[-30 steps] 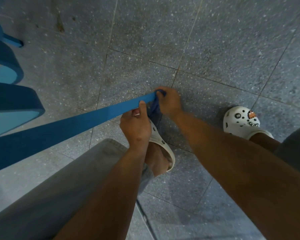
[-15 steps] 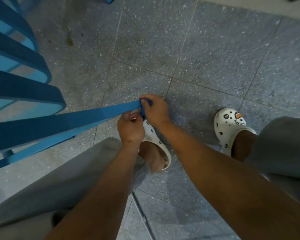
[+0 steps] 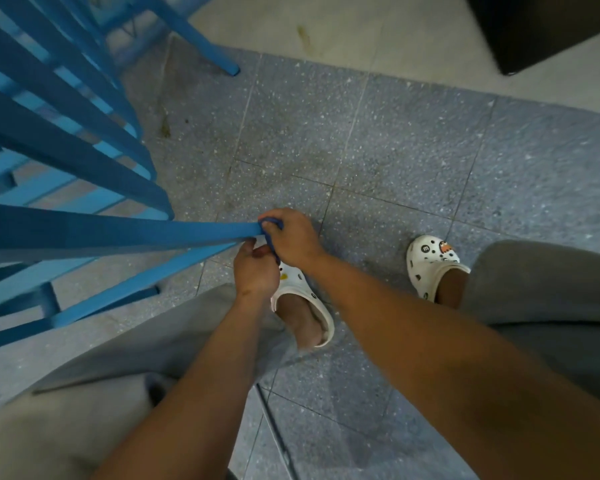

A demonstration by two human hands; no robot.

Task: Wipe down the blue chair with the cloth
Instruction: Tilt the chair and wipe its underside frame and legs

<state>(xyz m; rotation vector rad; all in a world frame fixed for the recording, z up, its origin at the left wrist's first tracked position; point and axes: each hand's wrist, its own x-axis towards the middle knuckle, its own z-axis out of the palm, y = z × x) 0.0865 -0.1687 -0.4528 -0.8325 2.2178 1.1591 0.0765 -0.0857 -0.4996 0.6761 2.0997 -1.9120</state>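
Observation:
The blue chair [image 3: 84,233] fills the left side, its slatted back seen from above, with one long blue rail running right to a tip near the middle. My right hand [image 3: 291,237] is closed over that tip with a dark blue cloth [image 3: 271,225] bunched under the fingers. My left hand [image 3: 255,268] sits just below the rail end, fingers curled against the underside and touching the hanging part of the cloth. Most of the cloth is hidden by both hands.
My feet in white clogs stand on the grey speckled tiles, one [image 3: 305,299] right under the hands, the other [image 3: 433,265] to the right. A chair leg [image 3: 201,46] reaches the floor at the top. A dark object [image 3: 541,26] fills the top right corner.
The view has tilted up and back, showing more of the chair's slats and a pale floor strip. Both hands stay at the rail's tip, my left one shifted under the end.

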